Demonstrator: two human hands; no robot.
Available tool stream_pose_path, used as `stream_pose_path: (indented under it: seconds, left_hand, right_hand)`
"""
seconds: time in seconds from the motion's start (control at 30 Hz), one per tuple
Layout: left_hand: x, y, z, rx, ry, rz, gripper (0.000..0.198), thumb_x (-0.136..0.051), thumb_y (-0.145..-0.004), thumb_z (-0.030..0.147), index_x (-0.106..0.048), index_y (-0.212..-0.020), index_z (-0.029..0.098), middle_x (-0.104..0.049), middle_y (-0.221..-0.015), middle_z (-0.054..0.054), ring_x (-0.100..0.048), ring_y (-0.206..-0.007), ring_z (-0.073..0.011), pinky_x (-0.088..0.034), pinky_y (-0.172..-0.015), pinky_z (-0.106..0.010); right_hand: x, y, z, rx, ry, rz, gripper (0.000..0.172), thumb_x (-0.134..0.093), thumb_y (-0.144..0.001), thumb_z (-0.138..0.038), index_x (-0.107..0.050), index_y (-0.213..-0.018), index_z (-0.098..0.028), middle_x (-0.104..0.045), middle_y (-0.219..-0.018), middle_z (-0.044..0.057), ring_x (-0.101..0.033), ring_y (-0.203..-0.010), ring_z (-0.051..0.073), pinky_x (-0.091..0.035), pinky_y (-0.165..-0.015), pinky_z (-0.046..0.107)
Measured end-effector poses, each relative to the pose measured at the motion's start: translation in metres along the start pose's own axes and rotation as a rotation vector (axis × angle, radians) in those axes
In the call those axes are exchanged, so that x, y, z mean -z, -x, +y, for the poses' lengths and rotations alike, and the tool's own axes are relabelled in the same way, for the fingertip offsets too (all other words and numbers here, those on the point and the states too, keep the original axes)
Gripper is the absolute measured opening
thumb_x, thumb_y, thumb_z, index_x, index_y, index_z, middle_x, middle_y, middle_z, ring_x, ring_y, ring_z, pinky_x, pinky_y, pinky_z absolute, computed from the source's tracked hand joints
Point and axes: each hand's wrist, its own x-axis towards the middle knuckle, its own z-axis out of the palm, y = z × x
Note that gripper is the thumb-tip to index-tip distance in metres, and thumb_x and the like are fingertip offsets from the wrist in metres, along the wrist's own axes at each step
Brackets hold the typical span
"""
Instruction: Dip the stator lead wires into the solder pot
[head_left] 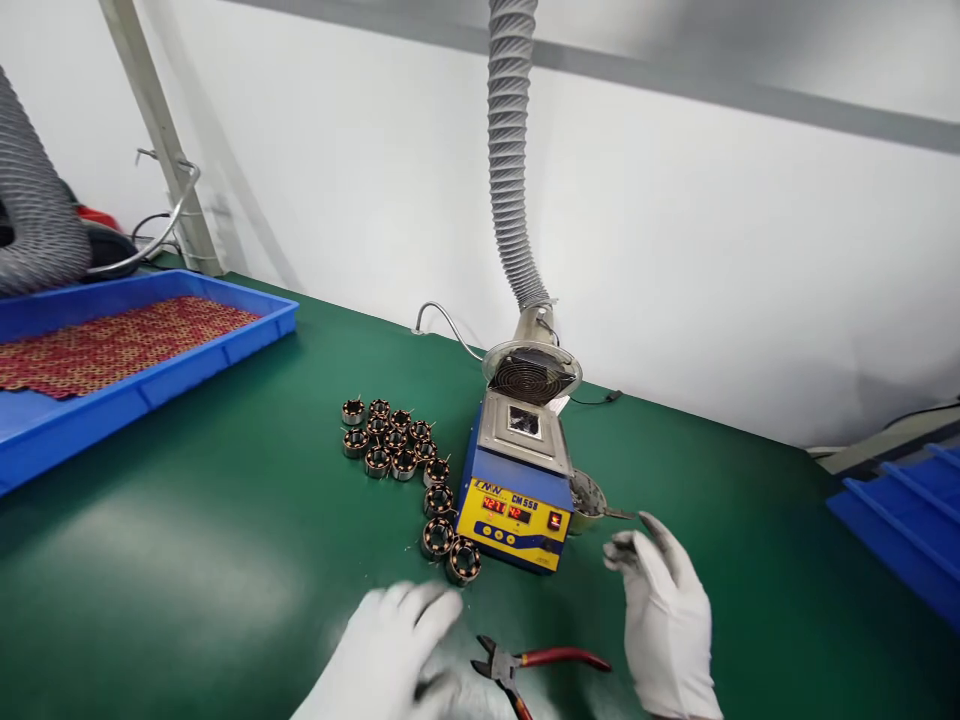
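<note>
My left hand (394, 645), in a white glove, hovers at the bottom, just below a loose group of copper-wound stator cores (396, 440). Motion blurs its fingers, but a gap shows between forefinger and thumb, with nothing in it. To the right, my white-gloved right hand (664, 610) is raised with fingers bent and apart. Its forefinger is close to the handle end of a small metal pot (587, 497); whether they touch I cannot tell. Between my hands lie red-handled diagonal cutters (504, 664), jaws apart. Beyond them stands a blue and yellow solder pot (516, 525) with a lit red display.
A grey extraction hose (510, 150) hangs to a round hood behind the solder pot. At left, a blue tray (150, 385) holds many reddish-brown pieces. Blue bins (911, 520) stand at the right edge of the green bench (225, 560). A white wall closes the back.
</note>
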Motion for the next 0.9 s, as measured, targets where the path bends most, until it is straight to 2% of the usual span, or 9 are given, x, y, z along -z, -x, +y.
stream_pose_path:
  seconds: [0.07,0.17,0.3,0.43,0.5,0.57,0.63,0.77,0.9]
  left_hand:
    - [-0.003,-0.029,0.008,0.028,-0.163,0.026,0.044,-0.058,-0.076,0.022,-0.053,-0.121,0.022,-0.052,-0.130,-0.012,-0.050,-0.112,-0.0323,-0.046,-0.087,-0.049]
    - [-0.011,-0.055,0.015,0.031,-0.268,0.031,0.025,-0.062,-0.076,0.020,-0.063,-0.100,0.012,-0.050,-0.129,-0.022,-0.049,-0.110,-0.0402,-0.045,-0.082,-0.055]
    - [0.014,-0.058,0.019,-0.067,-0.241,0.083,0.008,-0.067,-0.076,0.026,-0.066,-0.082,0.021,-0.042,-0.140,-0.010,-0.038,-0.123,-0.0356,-0.040,-0.094,-0.051]
    - [0.074,-0.050,0.034,-0.390,0.000,0.336,0.021,-0.050,-0.087,0.043,-0.063,-0.087,0.026,-0.038,-0.140,-0.005,-0.033,-0.128,-0.0291,-0.036,-0.101,-0.048]
    - [0.095,-0.047,0.044,-0.549,0.130,0.410,0.032,-0.038,-0.090,0.049,-0.062,-0.088,0.027,-0.043,-0.136,-0.005,-0.035,-0.129,-0.0256,-0.039,-0.101,-0.041]
    - [0.101,-0.047,0.052,-0.598,0.216,0.451,0.030,-0.035,-0.092,0.046,-0.059,-0.097,0.028,-0.048,-0.133,-0.005,-0.037,-0.130,-0.0226,-0.041,-0.101,-0.035]
    - [0.094,-0.050,0.056,-0.565,0.221,0.495,0.026,-0.041,-0.092,0.036,-0.049,-0.115,0.029,-0.048,-0.134,-0.007,-0.040,-0.128,-0.0216,-0.044,-0.100,-0.033]
    - [0.068,-0.061,0.049,-0.452,-0.037,0.667,0.063,-0.062,-0.075,0.028,-0.032,-0.131,0.024,-0.048,-0.134,-0.013,-0.050,-0.120,-0.0260,-0.051,-0.092,-0.036]
    - [0.063,-0.067,0.039,-0.484,-0.344,1.003,0.042,-0.054,-0.080,0.024,-0.044,-0.120,0.015,-0.061,-0.111,-0.017,-0.062,-0.099,-0.0257,-0.056,-0.079,-0.037]
  right_hand:
    - [-0.016,0.015,-0.028,0.166,0.049,-0.050,0.030,-0.068,-0.068,-0.037,-0.062,-0.090,-0.019,-0.065,-0.070,0.001,-0.061,-0.064,0.017,-0.052,-0.062,0.031]
    - [-0.038,0.036,-0.073,0.351,-0.032,-0.163,0.024,-0.069,-0.070,-0.036,-0.065,-0.088,-0.021,-0.070,-0.081,0.003,-0.066,-0.076,0.019,-0.054,-0.071,0.032]
    - [-0.050,0.053,-0.105,0.508,-0.028,-0.270,0.018,-0.064,-0.077,-0.036,-0.068,-0.089,-0.023,-0.072,-0.091,0.006,-0.068,-0.083,0.021,-0.057,-0.070,0.030]
    - [-0.054,0.053,-0.095,0.380,0.109,-0.531,0.034,-0.055,-0.083,-0.045,-0.065,-0.107,-0.023,-0.068,-0.110,0.009,-0.064,-0.100,0.023,-0.054,-0.086,0.036]
    - [-0.057,0.051,-0.086,0.284,-0.013,-0.727,0.040,-0.053,-0.082,-0.050,-0.066,-0.108,-0.022,-0.066,-0.115,0.010,-0.062,-0.105,0.026,-0.051,-0.091,0.042]
    - [-0.062,0.050,-0.080,0.166,-0.229,-0.831,0.039,-0.055,-0.080,-0.052,-0.069,-0.102,-0.023,-0.068,-0.111,0.010,-0.062,-0.103,0.028,-0.052,-0.089,0.043]
    - [-0.068,0.051,-0.079,0.053,-0.408,-0.811,0.033,-0.059,-0.079,-0.050,-0.070,-0.097,-0.025,-0.069,-0.107,0.007,-0.063,-0.101,0.027,-0.051,-0.089,0.042]
    - [-0.080,0.059,-0.078,0.042,-0.433,-0.611,0.027,-0.071,-0.070,-0.046,-0.071,-0.088,-0.025,-0.072,-0.095,0.003,-0.064,-0.094,0.020,-0.051,-0.086,0.030]
    - [-0.087,0.064,-0.071,0.142,-0.383,-0.474,0.027,-0.075,-0.065,-0.044,-0.070,-0.082,-0.024,-0.071,-0.088,0.003,-0.065,-0.083,0.019,-0.053,-0.077,0.028]
